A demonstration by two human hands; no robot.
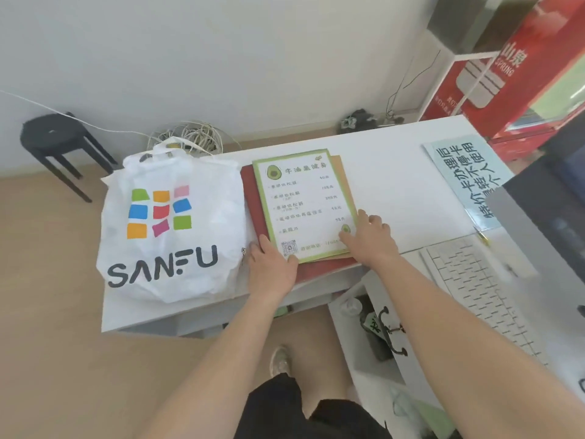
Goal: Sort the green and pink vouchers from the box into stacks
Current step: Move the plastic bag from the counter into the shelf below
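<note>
Hands, two, left hand (272, 264), right hand (368, 237), touch one green-bordered sheet (300, 201).

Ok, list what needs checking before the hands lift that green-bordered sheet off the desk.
1. Left hand on the lower left corner of the green-bordered price sheet: ok.
2. Right hand on the sheet's lower right corner: ok.
3. Sheet lying flat on the brown board and red cover: ok.
4. Room on the left: not ok, the SANFU bag sits against the red cover.
5. Bare white desk to the right for stacks: ok.
6. Green and pink vouchers in view: not ok, none show; whether they lie under the sheet, cannot tell.
</note>
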